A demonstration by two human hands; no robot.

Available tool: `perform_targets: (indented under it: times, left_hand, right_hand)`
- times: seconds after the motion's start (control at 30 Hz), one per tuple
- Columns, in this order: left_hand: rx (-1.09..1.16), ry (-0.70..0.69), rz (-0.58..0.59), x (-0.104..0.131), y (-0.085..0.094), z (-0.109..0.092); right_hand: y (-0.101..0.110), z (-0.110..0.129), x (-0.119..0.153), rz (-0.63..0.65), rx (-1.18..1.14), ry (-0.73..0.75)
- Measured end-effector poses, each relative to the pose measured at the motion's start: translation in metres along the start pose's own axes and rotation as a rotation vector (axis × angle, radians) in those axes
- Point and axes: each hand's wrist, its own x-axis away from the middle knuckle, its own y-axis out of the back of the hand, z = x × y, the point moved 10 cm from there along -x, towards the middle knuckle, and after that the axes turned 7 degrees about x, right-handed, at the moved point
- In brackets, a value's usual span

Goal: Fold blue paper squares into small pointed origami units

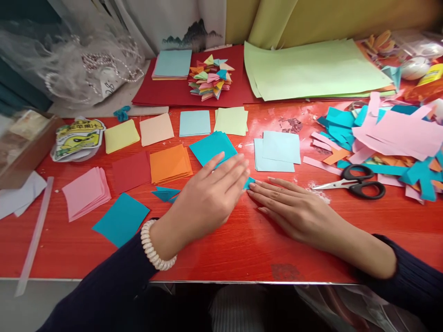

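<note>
My left hand (214, 191), with a coiled band (152, 244) at its wrist, lies palm down with its fingers stretched out. My right hand (294, 205) rests flat on the red table, fingers straight, their tips by my left fingertips. Between them shows a small corner of folded blue paper (249, 183); the hands hide the rest of it. Just beyond my left hand is a stack of blue square paper (211, 147). Folded blue paper pieces (165, 194) lie left of that hand, and a single blue square (122, 220) sits near my left sleeve.
Paper squares in several colours, among them an orange stack (169, 165) and a pink stack (86, 193), spread across the table. Black-handled scissors (356, 182) lie right, beside heaped paper scraps (398, 133). A multicoloured folded-paper model (211, 78) stands behind. A clear ruler (36, 235) overhangs the front edge.
</note>
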Motion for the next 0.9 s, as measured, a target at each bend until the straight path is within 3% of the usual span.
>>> perform_targets:
  times: [0.1,0.2,0.47,0.73,0.9]
  left_hand:
    - [0.023,-0.068,0.062,0.003,-0.009,-0.005]
    - [0.053,-0.032,0.109,0.003,-0.016,0.0]
    - [0.101,-0.003,0.165,0.004,-0.016,0.005]
    - [0.093,-0.067,0.115,-0.001,-0.012,0.004]
    - [0.084,-0.023,0.122,-0.002,-0.015,0.005]
  right_hand:
    - [0.002,-0.001,0.0,-0.005,0.003,-0.006]
    - [0.003,-0.005,-0.001,0.009,-0.024,-0.009]
    - [-0.001,-0.025,-0.004,0.127,-0.278,-0.053]
    - [-0.003,-0.034,-0.003,0.116,-0.321,-0.13]
    - [-0.004,-0.035,-0.003,0.123,-0.3,-0.114]
